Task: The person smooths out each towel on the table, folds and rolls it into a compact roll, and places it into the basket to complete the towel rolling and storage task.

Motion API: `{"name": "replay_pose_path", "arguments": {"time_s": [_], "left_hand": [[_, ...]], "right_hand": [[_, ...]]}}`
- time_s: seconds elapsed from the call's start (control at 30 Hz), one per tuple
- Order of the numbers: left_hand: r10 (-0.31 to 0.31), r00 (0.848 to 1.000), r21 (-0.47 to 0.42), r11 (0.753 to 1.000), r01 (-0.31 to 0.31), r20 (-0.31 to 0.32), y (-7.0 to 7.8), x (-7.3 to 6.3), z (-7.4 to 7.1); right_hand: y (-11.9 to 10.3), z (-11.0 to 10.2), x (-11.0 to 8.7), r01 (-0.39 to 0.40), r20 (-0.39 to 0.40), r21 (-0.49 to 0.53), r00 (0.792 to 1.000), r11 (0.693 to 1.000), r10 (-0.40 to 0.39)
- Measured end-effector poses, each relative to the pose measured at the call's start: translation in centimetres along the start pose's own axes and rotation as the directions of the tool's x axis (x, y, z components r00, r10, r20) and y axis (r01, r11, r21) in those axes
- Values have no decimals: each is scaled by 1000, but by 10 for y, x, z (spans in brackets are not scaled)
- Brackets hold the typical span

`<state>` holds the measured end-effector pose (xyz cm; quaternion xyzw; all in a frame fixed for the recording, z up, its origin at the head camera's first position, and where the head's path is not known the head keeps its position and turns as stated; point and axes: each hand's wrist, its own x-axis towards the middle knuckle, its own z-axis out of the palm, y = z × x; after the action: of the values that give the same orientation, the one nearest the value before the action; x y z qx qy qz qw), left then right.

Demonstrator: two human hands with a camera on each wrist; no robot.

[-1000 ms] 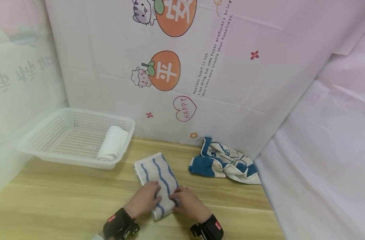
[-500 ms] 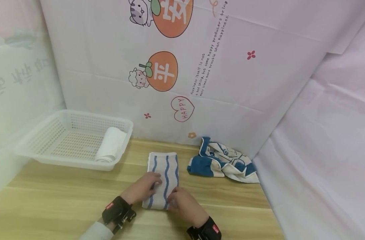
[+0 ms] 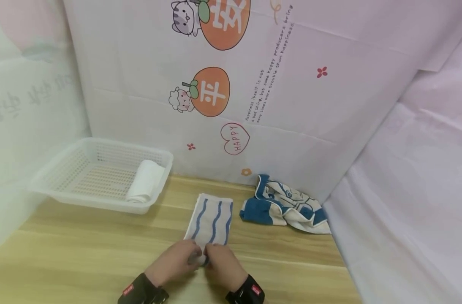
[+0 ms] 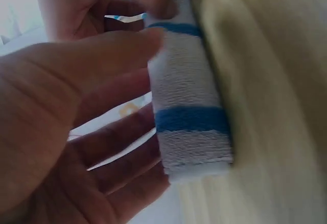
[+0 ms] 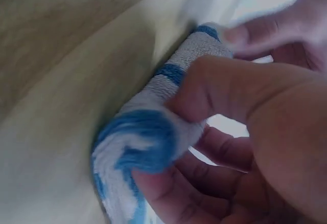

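Observation:
A white towel (image 3: 212, 217) with wavy blue stripes lies lengthwise on the wooden table, its near end turned up into a roll. My left hand (image 3: 175, 261) grips the left part of that roll, thumb across the near side and fingers behind. At its right part, my right hand (image 3: 224, 265) pinches the roll between thumb and fingers. The right wrist view shows the end of the rolled towel (image 5: 138, 137) as a blue and white spiral. Both hands are close together, and they cover much of the roll in the head view.
At the left back stands a white plastic basket (image 3: 98, 205) with a rolled white cloth (image 3: 144, 181) inside. A crumpled blue and white towel (image 3: 284, 204) lies at the right back against the printed curtain (image 3: 292, 143). Bare wooden table (image 3: 82, 249) shows on the left.
The striped towel has turned from slanting left to leaning slightly right and sits nearer. Both hands have come together at its near end, which is now rolled up in their fingers.

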<state>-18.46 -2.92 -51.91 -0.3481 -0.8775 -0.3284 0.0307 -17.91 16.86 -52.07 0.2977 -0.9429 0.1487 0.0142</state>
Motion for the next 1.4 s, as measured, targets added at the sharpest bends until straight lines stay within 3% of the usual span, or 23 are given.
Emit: {"name": "replay_pose_path", "arguments": {"time_s": [0.23, 0.37, 0.43, 0.53, 0.67, 0.77, 0.83, 0.93, 1.1, 1.27, 1.4], "left_hand": [[54, 997, 0, 999, -54, -47, -11, -6, 10], [61, 998, -21, 998, -61, -19, -17, -1, 8], [79, 996, -32, 996, -80, -28, -21, 4, 8], [80, 994, -34, 996, -83, -69, -26, 11, 12], [45, 990, -34, 998, -50, -137, -30, 16, 19], [12, 987, -36, 999, -18, -158, -31, 19, 21], [6, 989, -32, 999, -11, -147, -29, 22, 20], [28, 992, -14, 999, -30, -127, -22, 26, 15], [57, 994, 12, 998, -56, -97, -6, 27, 3], [76, 993, 71, 995, -70, -85, -1, 19, 3], [51, 998, -17, 999, -51, -24, -9, 16, 8]], "right_hand": [[6, -5, 1, -112, 175, 166, 981, 980, 83], [14, -12, 4, -169, 264, 308, 961, 936, 87], [16, -16, 4, -196, 257, 348, 960, 917, 108], [10, -23, 2, -173, 145, 303, 980, 937, 134], [-6, -23, -1, -41, -35, 66, 998, 997, 44], [-14, -15, -4, 23, -51, -89, 998, 996, -28], [-15, -10, -6, 15, -38, -132, 999, 991, -21], [-10, -5, -7, 4, -54, -125, 998, 992, -11], [4, -6, -1, -26, -64, 8, 998, 1000, 26], [13, -9, 8, -93, 37, 125, 995, 988, 89], [15, -11, 12, -118, 145, 162, 985, 980, 95]]}}
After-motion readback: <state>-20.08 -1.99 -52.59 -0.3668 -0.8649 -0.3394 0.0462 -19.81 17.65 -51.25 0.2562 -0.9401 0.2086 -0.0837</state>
